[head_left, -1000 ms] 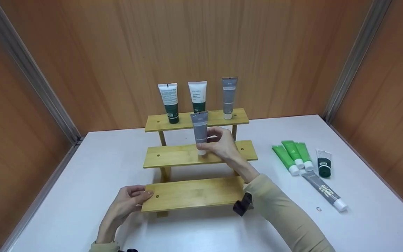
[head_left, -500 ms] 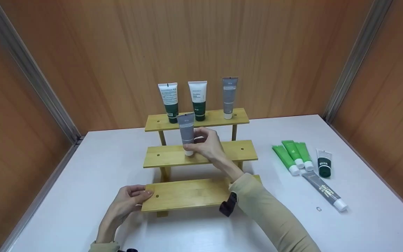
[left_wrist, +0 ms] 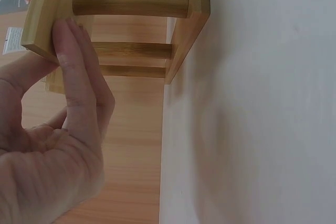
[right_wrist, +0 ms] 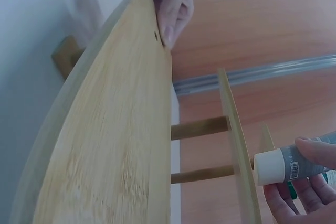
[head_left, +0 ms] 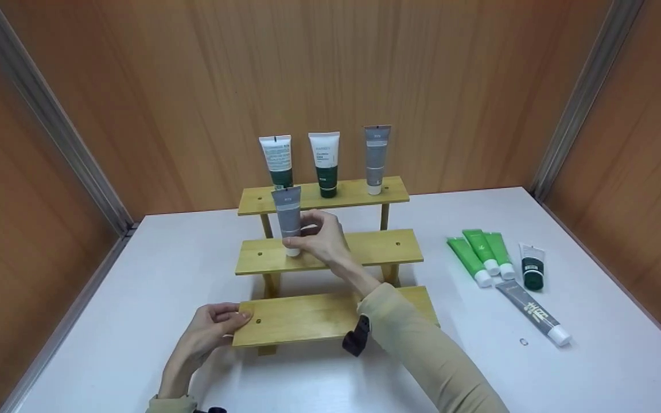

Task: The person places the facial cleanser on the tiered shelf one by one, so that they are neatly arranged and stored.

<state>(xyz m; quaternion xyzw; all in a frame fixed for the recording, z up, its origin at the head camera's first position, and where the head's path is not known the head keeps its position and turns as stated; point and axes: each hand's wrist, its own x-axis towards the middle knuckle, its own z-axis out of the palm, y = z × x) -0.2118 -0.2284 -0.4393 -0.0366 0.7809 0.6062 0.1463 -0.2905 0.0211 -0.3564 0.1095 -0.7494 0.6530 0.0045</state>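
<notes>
The right hand (head_left: 323, 238), its grip closed snugly, holds a grey tube (head_left: 288, 215) cap-down at the left part of the wooden stand's (head_left: 353, 192) middle shelf (head_left: 379, 248); cap (head_left: 292, 252) contact is hard to judge. The left hand (head_left: 210, 327) pinches the stand's bottom shelf (head_left: 302, 320) at its left end.

From above and farther back, the head view is looking forward and down at the whole three-tiered yellow bamboo stand (head_left: 302, 320). Close up, the left wrist view is looking past its left end, the right wrist view leftward along it; both are catching the bare left hand (left_wrist: 68, 135).
</notes>
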